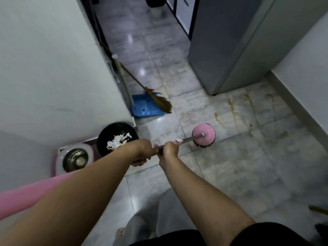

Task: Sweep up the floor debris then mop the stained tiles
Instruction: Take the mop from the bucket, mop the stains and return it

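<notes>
Both hands are wrapped around the mop handle [188, 138]. The left hand [142, 151] grips the nearer stretch of the metal shaft with its fingers curled under it. The right hand [169, 149] is closed round the shaft just ahead of the left, beside a small pink collar [179, 140]. The two hands sit almost touching, and both forearms reach forward from the bottom of the view.

From the right hand the shaft runs forward and to the right to the mop head [204, 134], a round pink cap with dark strands under it, down on the pale tiles. Just beyond and to the right of it lie the stains [230, 107], orange-brown streaks and spots spread across several tiles towards the grey fridge [230, 41].

To the left of the hands, against the white wall [44, 68], stands a black bin [104, 139] holding crumpled white scraps. Beside the bin is a spin bucket [76, 159] with a metal basket. Further along the wall a straw broom [158, 99] leans with its bristles over a blue dustpan [148, 108].
</notes>
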`<state>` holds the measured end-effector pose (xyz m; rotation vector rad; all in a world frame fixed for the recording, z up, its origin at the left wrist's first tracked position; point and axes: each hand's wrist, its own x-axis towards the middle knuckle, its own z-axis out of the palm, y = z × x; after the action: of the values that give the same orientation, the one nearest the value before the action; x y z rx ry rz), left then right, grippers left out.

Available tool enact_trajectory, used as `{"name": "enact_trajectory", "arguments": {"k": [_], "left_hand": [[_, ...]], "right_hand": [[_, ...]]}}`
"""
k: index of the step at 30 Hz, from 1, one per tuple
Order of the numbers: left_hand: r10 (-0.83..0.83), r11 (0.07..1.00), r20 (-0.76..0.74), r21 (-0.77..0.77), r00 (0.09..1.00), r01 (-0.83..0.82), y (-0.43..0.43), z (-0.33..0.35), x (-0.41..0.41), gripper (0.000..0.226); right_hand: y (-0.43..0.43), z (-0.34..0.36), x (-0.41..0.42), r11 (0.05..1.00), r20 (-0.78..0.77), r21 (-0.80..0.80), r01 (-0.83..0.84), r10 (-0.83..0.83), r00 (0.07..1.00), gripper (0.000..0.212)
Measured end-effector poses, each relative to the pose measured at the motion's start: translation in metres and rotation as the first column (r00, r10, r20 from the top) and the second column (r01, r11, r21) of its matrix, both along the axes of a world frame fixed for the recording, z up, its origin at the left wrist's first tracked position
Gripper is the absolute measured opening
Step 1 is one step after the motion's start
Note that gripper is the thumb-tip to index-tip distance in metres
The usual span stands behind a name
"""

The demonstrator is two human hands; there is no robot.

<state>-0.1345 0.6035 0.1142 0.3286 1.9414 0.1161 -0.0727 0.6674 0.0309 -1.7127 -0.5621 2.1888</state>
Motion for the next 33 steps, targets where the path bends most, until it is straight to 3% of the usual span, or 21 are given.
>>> {"name": "enact_trajectory", "arguments": {"k": [11, 18, 22, 26, 29, 33], "left_hand": [[0.053, 0.995, 0.097, -0.085, 0.994, -0.044, 0.201, -0.070, 0.016, 0.034], [0.064, 0.992, 0.103, -0.118, 0.993, -0.052, 0.254, -0.134, 0.020, 0.016], [0.050, 0.993, 0.109, -0.114, 0.993, -0.037, 0.270, -0.169, 0.020, 0.005], [0.128, 0.987, 0.154, -0.119, 0.980, -0.110, 0.267, -0.203, 0.026, 0.017], [0.082, 0.996, 0.187, -0.035, 0.979, -0.077, 0.256, -0.218, 0.028, 0.034], [0.217, 0.975, 0.438, -0.134, 0.872, -0.175, 0.231, -0.222, 0.016, 0.046]], "right_hand": [[0.188, -0.100, 0.021, 0.987, 0.072, -0.159, -0.033, 0.045, 0.996, 0.065], [0.244, -0.148, 0.019, 0.969, 0.092, -0.230, -0.089, 0.112, 0.989, 0.050], [0.265, -0.176, 0.021, 0.952, 0.082, -0.258, -0.163, 0.190, 0.978, 0.060], [0.276, -0.203, 0.026, 0.941, 0.107, -0.241, -0.237, 0.269, 0.957, 0.058], [0.277, -0.220, 0.030, 0.939, 0.184, -0.210, -0.271, 0.311, 0.932, 0.061], [0.275, -0.232, 0.036, 0.974, 0.201, -0.121, -0.194, 0.215, 0.956, 0.057]]}}
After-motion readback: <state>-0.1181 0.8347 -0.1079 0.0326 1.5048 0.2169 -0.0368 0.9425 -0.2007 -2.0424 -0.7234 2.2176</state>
